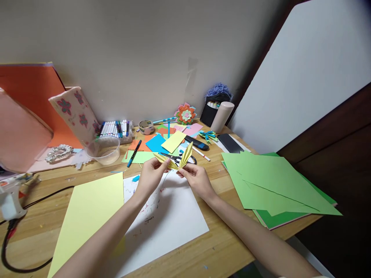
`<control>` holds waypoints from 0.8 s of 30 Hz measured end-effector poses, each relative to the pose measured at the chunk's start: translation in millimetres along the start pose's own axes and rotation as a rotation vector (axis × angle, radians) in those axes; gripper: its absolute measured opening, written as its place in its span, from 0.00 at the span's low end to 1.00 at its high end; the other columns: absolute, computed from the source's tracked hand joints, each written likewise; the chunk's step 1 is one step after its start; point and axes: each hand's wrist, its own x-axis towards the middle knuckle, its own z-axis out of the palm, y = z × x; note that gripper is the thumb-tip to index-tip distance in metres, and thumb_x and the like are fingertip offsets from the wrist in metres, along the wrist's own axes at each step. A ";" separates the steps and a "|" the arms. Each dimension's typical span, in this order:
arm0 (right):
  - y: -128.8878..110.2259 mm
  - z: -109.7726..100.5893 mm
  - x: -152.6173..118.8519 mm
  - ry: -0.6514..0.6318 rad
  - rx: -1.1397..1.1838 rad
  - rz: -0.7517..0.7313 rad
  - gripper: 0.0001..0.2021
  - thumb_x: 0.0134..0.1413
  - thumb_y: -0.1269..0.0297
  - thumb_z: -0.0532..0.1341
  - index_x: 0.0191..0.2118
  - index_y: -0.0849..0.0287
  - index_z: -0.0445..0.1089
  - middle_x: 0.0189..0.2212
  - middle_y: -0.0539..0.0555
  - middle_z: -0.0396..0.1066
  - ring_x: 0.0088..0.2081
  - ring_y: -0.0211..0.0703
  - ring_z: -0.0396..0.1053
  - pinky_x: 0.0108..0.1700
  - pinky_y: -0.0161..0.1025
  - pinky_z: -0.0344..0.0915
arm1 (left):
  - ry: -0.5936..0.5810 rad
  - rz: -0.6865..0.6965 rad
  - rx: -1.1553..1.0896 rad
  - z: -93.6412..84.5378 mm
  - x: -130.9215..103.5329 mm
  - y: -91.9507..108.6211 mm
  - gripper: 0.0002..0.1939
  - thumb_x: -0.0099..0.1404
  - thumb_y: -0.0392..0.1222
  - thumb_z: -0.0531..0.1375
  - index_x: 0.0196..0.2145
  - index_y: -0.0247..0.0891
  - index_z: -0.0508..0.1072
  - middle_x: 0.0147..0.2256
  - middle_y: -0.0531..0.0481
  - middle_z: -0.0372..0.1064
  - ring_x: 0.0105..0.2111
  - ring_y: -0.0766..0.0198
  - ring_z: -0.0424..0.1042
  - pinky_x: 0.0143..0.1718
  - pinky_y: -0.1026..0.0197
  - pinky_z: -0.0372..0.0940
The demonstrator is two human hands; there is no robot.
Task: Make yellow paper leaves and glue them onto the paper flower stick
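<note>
A pleated yellow paper piece (pixel 186 155), fanned into two wings that meet at a point, is held up over the table. My left hand (pixel 152 172) pinches its left wing between thumb and fingers. At the lower meeting point, my right hand (pixel 196 178) grips it with thumb and fingertips. Just behind the paper lie black-handled scissors (pixel 191 159), partly hidden by it. Beneath my hands is a white sheet (pixel 174 227) with scattered coloured marks, and a pale yellow sheet (pixel 89 216) lies to its left.
Green paper sheets (pixel 266 181) are stacked at right. Behind my hands lie coloured paper pieces (pixel 174 141), a blue marker (pixel 134 153) and a black stapler-like object (pixel 197 143). A clear bowl (pixel 104 150), markers (pixel 114 128), a layered paper flower (pixel 185 114) and a bottle (pixel 222 117) stand farther back.
</note>
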 end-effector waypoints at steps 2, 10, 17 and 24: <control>0.3 1.6 -1.8 -0.003 -0.018 -0.011 0.11 0.50 0.59 0.59 0.30 0.62 0.72 0.27 0.54 0.72 0.31 0.42 0.70 0.35 0.37 0.66 | 0.010 0.014 0.023 -0.1 -0.8 -0.1 0.15 0.54 0.51 0.59 0.21 0.35 0.69 0.20 0.51 0.67 0.23 0.65 0.67 0.24 0.65 0.59; 4.7 9.4 -11.2 0.031 -0.097 -0.064 0.09 0.49 0.59 0.60 0.31 0.60 0.71 0.28 0.54 0.72 0.32 0.43 0.69 0.35 0.38 0.65 | 0.076 0.040 0.071 4.7 -4.2 -1.7 0.15 0.56 0.51 0.57 0.25 0.35 0.69 0.22 0.53 0.66 0.22 0.67 0.62 0.24 0.65 0.55; 3.7 11.1 -10.0 0.090 0.046 -0.028 0.10 0.49 0.59 0.61 0.33 0.61 0.70 0.29 0.55 0.72 0.33 0.44 0.70 0.38 0.39 0.67 | 0.071 0.011 -0.039 7.9 -6.2 -4.6 0.17 0.56 0.54 0.56 0.27 0.35 0.69 0.23 0.52 0.67 0.26 0.65 0.66 0.29 0.64 0.60; 2.3 6.0 -1.3 0.170 0.151 0.046 0.12 0.45 0.57 0.64 0.30 0.63 0.71 0.27 0.54 0.73 0.30 0.41 0.70 0.36 0.38 0.68 | -0.025 -0.082 -0.204 8.8 -2.5 -6.2 0.16 0.50 0.50 0.63 0.30 0.33 0.72 0.30 0.47 0.73 0.31 0.63 0.70 0.37 0.60 0.65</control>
